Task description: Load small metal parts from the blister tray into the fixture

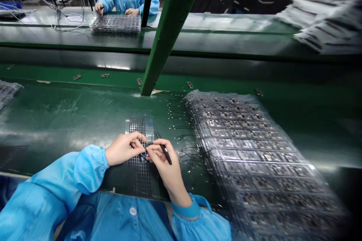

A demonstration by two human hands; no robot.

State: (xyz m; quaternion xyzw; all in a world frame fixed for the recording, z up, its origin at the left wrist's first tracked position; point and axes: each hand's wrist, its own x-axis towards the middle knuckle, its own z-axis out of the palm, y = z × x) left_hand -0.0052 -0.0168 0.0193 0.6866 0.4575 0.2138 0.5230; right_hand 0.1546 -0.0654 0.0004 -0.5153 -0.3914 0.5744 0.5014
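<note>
The left hand [123, 149] and right hand [161, 158] work close together over the near edge of the green bench [56, 120], their fingertips meeting around a small part [144, 154] with a blue patch, too tiny to identify. The left fingers appear to pinch it from the left, while the right hand grips black tweezers [165, 153], their tips pointing far and left of the fingers. The part sits just above a mesh tray [138, 173], which lies flat beneath the hands. The main risk lies in that tight pinch: a slip of the fingers or too much pressure from the tweezers could flick the part away or bend it, and it could be lost among the loose wires [181, 137] with tiny gold ends scattered just to the right. A careless move of the right wrist could also snag those wires or nudge the tall stack of trays [254, 154] on the right, which is blurred and leans toward the near side. Both forearms reach inward from blue sleeves, the left lying low across the bench edge and the right angled up from the near side, with the wrists bent and the elbows out of view.
</note>
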